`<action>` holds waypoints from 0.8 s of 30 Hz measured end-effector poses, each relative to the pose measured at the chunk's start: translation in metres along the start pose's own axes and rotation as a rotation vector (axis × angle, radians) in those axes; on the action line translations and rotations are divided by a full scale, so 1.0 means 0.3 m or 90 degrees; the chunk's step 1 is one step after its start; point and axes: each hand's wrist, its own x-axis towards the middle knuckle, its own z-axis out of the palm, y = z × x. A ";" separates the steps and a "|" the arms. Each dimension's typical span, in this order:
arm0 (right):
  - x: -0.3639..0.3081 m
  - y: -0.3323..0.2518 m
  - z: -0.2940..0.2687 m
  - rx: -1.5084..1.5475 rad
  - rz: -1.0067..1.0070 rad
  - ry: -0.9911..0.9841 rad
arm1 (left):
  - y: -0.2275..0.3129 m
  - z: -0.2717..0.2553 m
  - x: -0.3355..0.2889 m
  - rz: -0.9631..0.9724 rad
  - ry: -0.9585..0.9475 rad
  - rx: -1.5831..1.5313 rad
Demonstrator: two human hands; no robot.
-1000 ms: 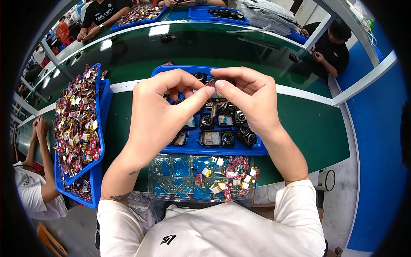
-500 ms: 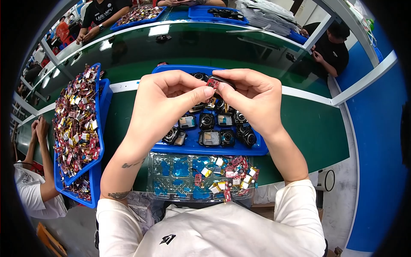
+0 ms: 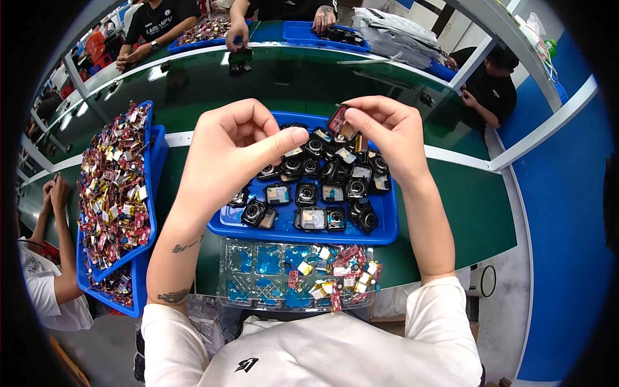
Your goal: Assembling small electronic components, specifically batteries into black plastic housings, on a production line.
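Note:
Above the far part of a blue tray (image 3: pixel 225 230), my right hand (image 3: pixel 387 132) grips an opened smartwatch case (image 3: pixel 336 119) between thumb and fingers. A red circuit board and a tan part show in it. My left hand (image 3: pixel 242 145) is apart from it to the left, fingers curled in toward the thumb, with nothing visible in them. Several black watch cases (image 3: pixel 307 193) lie in the tray, some showing grey or tan insides. Nearer me, a clear plastic compartment tray (image 3: pixel 267 282) holds blue film pieces and a pile of red boards with silvery batteries (image 3: pixel 348 264).
Stacked blue bins (image 3: pixel 153 213) at left are heaped with boards and batteries. A white rail (image 3: pixel 445 157) crosses the green table (image 3: pixel 464 200) beyond my tray. Other people work at the far side and at left. A black-filled blue tray (image 3: pixel 303 32) stands across the table.
My hands have moved apart; the left has let go of the watch case, which stays in my right hand. Across the table, a person's hands have reached toward the parts and a tray.

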 end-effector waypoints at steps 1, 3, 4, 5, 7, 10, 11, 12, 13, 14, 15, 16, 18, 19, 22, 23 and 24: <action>0.041 0.039 -0.043 -0.032 0.021 0.029 | 0.007 -0.010 -0.006 0.012 0.021 -0.008; 0.106 0.129 -0.160 -0.127 0.069 0.107 | 0.005 -0.020 -0.001 0.069 0.035 -0.047; 0.137 0.188 -0.218 -0.183 0.093 0.143 | 0.016 -0.029 -0.008 0.078 0.052 -0.045; 0.157 0.263 -0.287 -0.210 0.101 0.183 | 0.022 -0.028 -0.009 0.089 0.064 -0.036; 0.177 0.424 -0.424 -0.258 0.139 0.253 | 0.031 -0.028 -0.015 0.097 0.079 -0.027; 0.155 0.532 -0.496 -0.442 0.268 0.350 | 0.020 -0.035 -0.008 0.101 0.059 0.008; 0.151 0.554 -0.503 -0.494 0.303 0.371 | 0.029 -0.035 -0.009 0.084 0.055 0.023; 0.146 0.576 -0.514 -0.558 0.312 0.390 | 0.028 -0.032 -0.006 0.066 0.049 0.037; 0.147 0.577 -0.501 -0.570 0.293 0.362 | 0.021 -0.034 -0.007 0.093 0.062 0.052; 0.144 0.572 -0.523 -0.586 0.276 0.347 | 0.022 -0.027 0.000 0.105 0.057 0.022; 0.145 0.591 -0.575 -0.581 0.309 0.290 | 0.019 -0.010 0.006 0.117 0.060 -0.015; 0.139 0.588 -0.566 -0.580 0.314 0.288 | 0.013 -0.003 0.012 0.127 0.071 -0.047; 0.125 0.530 -0.515 -0.858 -0.029 0.255 | 0.002 -0.002 0.021 0.134 0.066 -0.027; 0.111 0.461 -0.440 -0.755 -0.044 0.200 | 0.002 -0.013 0.005 0.143 0.070 -0.001; -0.018 0.184 -0.178 -0.391 -0.020 0.009 | 0.026 -0.013 -0.012 0.072 0.090 0.110; -0.068 0.136 -0.113 -0.388 -0.090 -0.120 | 0.013 -0.018 -0.010 0.099 0.093 0.115; -0.114 0.105 -0.059 -0.383 -0.158 -0.247 | 0.003 -0.021 -0.009 0.093 0.087 0.120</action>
